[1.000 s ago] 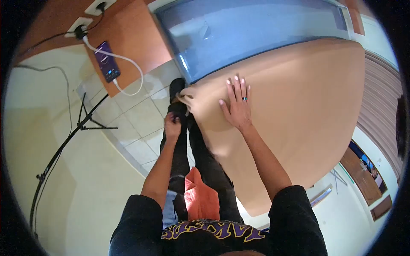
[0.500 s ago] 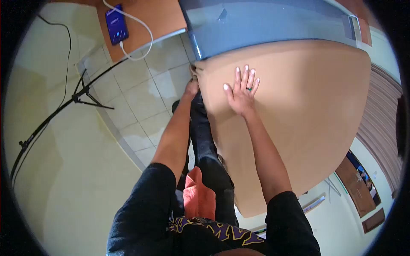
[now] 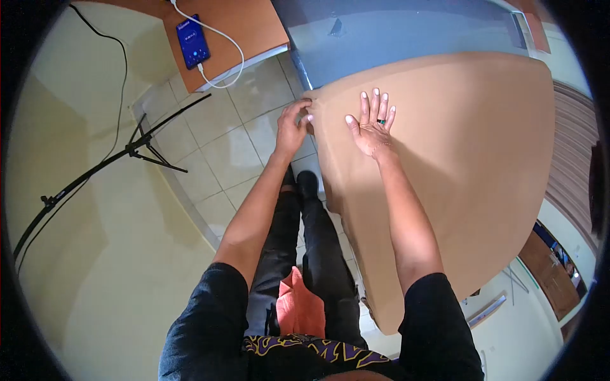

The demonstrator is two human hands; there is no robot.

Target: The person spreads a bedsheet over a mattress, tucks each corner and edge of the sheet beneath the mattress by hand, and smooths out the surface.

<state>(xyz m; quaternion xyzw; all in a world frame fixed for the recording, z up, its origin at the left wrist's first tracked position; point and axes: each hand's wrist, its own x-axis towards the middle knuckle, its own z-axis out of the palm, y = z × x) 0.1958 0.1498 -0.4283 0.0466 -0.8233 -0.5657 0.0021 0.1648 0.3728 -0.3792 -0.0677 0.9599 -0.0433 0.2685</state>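
Note:
A tan fitted sheet (image 3: 457, 146) covers the mattress, with some small creases at its near-left corner. My right hand (image 3: 373, 130) lies flat on top of it, fingers spread, a ring with a green stone on one finger. At that corner is my left hand (image 3: 292, 130), its fingers bent and the thumb apart from them. Its fingertips meet the edge of the sheet, and I see no cloth held between them. The underside of the corner is hidden.
A blue-grey headboard (image 3: 406, 32) stands behind the mattress. To its left, a wooden table (image 3: 251, 28) carries a phone (image 3: 192, 43) on a white cable. A black stand (image 3: 133, 147) leans along the left wall. A red cloth (image 3: 300, 305) hangs at my waist.
My left hand has come up from beside the mattress corner, and its fingers have loosened from the sheet there. My right hand stays flat on the sheet. My view has shifted slightly.

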